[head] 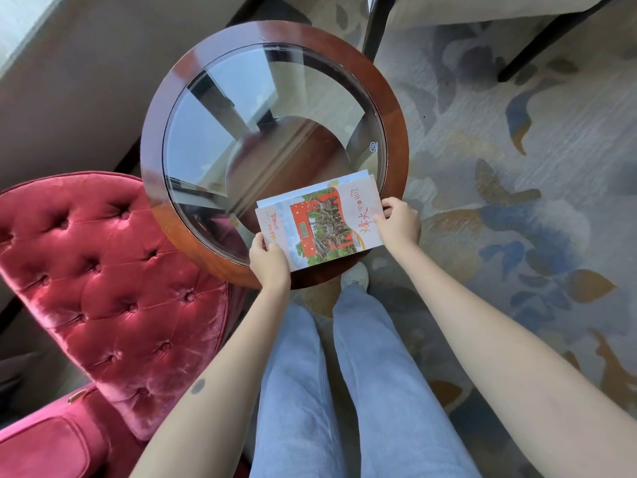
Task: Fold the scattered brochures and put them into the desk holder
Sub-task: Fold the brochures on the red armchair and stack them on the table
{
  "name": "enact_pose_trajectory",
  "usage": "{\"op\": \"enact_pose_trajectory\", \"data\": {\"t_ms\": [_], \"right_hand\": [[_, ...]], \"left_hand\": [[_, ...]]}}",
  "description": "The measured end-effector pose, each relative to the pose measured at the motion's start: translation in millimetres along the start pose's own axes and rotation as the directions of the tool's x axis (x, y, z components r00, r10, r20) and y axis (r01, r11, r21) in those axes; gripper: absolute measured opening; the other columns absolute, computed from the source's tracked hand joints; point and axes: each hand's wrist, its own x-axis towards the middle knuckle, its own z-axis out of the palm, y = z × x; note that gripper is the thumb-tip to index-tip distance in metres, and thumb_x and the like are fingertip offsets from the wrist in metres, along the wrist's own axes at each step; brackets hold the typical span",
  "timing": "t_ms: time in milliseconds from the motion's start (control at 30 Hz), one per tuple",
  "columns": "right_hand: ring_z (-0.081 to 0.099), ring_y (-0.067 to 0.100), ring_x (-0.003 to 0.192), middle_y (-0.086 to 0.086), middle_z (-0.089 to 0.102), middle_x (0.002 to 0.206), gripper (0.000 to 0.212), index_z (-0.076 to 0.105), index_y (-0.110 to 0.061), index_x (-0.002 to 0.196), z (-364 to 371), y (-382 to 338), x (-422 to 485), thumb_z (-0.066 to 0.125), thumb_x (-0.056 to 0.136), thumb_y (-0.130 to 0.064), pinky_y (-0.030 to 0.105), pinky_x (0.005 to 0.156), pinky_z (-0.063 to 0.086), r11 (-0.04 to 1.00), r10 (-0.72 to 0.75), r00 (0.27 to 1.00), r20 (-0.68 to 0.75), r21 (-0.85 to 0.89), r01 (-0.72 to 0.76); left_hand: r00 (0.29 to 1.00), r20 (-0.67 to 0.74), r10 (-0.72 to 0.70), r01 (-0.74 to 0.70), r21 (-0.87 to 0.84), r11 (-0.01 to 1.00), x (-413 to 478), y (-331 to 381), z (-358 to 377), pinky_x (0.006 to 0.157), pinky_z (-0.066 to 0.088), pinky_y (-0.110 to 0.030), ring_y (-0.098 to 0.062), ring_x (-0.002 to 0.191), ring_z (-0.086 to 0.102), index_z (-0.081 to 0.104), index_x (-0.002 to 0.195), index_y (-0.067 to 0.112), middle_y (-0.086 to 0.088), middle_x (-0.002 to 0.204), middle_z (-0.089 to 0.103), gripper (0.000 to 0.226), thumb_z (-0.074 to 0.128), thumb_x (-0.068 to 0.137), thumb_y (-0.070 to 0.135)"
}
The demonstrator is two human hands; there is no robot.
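Note:
A stack of brochures (319, 224) lies at the near edge of a round glass-topped table (396, 132). The top brochure is cream with a red building photo and orange lettering; edges of other sheets stick out behind it. My left hand (269, 262) grips the stack's near left corner, thumb on top. My right hand (400, 224) grips its right end, fingers curled around the edge. No desk holder is in view.
A red tufted velvet chair (117, 288) stands to the left, touching the table's wooden rim. My legs in light jeans and one shoe (355, 276) are under the table's near edge. Dark chair legs (374, 29) stand on patterned carpet beyond.

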Motion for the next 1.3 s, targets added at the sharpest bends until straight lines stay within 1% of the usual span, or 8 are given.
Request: {"op": "enact_pose_trajectory", "data": {"t_ms": [133,267,433,600,800,967,1100,1300], "right_hand": [[0.064,0.023,0.096,0.005,0.070,0.105,0.021,0.063,-0.013,0.106,4.3,8.8,-14.8,0.060,0.087,-0.019,0.026,0.071,0.043,0.991,0.079,0.997,0.013,0.107,-0.080],[0.064,0.024,0.088,0.007,0.070,0.094,0.014,0.063,-0.010,0.093,23.3,19.4,-43.9,0.066,0.082,-0.018,0.026,0.068,0.043,0.924,0.234,0.971,0.054,0.297,-0.240],[0.067,0.028,0.082,0.015,0.071,0.094,0.016,0.063,-0.002,0.089,60.3,23.9,-86.8,0.068,0.081,-0.014,0.040,0.078,0.053,0.675,0.449,0.869,0.205,0.560,-0.481],[0.064,0.017,0.078,0.011,0.069,0.095,0.008,0.065,-0.007,0.092,80.7,17.1,-113.6,0.065,0.084,-0.006,0.025,0.065,0.055,0.403,0.511,0.786,0.349,0.710,-0.577],[0.065,0.024,0.095,0.010,0.066,0.110,0.024,0.062,-0.007,0.108,72.4,23.4,-109.7,0.066,0.085,-0.009,0.031,0.077,0.054,0.444,0.394,0.771,0.500,0.631,-0.636],[0.054,0.019,0.110,0.000,0.055,0.115,0.058,0.041,-0.015,0.132,37.6,50.0,-73.9,0.063,0.085,-0.041,0.038,0.093,0.047,0.588,0.365,0.843,0.394,0.605,-0.537],[0.051,0.020,0.118,0.007,0.051,0.133,0.057,0.037,-0.013,0.137,20.7,58.2,-48.7,0.049,0.092,-0.045,0.029,0.093,0.038,0.719,0.300,0.927,0.224,0.585,-0.374],[0.059,0.024,0.105,0.014,0.060,0.118,0.050,0.044,-0.001,0.128,33.0,34.7,-45.4,0.054,0.092,-0.034,0.031,0.081,0.045,0.869,0.193,0.944,0.269,0.400,-0.292]], "left_hand": [[0.990,0.027,0.136,-0.138,0.094,0.986,16.8,21.3,-3.7,0.073,0.037,-0.029,-0.018,0.086,0.052,0.058,0.091,0.018,0.000,0.096,0.062,0.025,0.037,0.089,0.007],[0.945,0.141,0.296,-0.321,0.217,0.922,35.2,51.0,1.0,0.081,0.035,-0.027,-0.019,0.100,0.052,0.059,0.115,0.009,-0.008,0.118,0.061,0.032,0.039,0.090,0.009],[0.853,0.362,0.376,-0.510,0.423,0.749,51.2,71.1,15.3,0.100,0.037,-0.037,-0.031,0.121,0.048,0.051,0.125,0.004,-0.016,0.132,0.053,0.039,0.039,0.089,0.012],[0.728,0.501,0.468,-0.684,0.473,0.555,49.2,80.2,30.1,0.109,0.022,-0.039,-0.026,0.120,0.045,0.052,0.106,0.011,-0.015,0.125,0.056,0.024,0.038,0.088,0.009],[0.633,0.480,0.608,-0.770,0.473,0.429,44.3,73.1,28.2,0.116,0.015,-0.042,-0.027,0.136,0.031,0.043,0.133,0.003,-0.013,0.140,0.043,0.043,0.040,0.090,0.006],[0.868,0.009,0.497,-0.483,0.253,0.838,8.3,38.1,3.4,0.116,0.016,-0.033,-0.028,0.138,0.027,0.041,0.134,-0.001,-0.018,0.144,0.036,0.045,0.043,0.089,0.003],[0.960,-0.188,0.206,-0.177,0.157,0.971,-27.9,-11.7,-9.3,0.112,0.013,-0.032,-0.033,0.138,0.023,0.040,0.135,-0.004,-0.024,0.146,0.029,0.047,0.045,0.088,-0.002],[0.873,-0.029,-0.487,0.474,-0.182,0.861,-52.5,-29.3,-1.3,0.107,0.026,-0.037,-0.033,0.137,0.029,0.012,0.148,0.005,-0.016,0.154,0.021,0.056,0.034,0.098,0.021]]}}
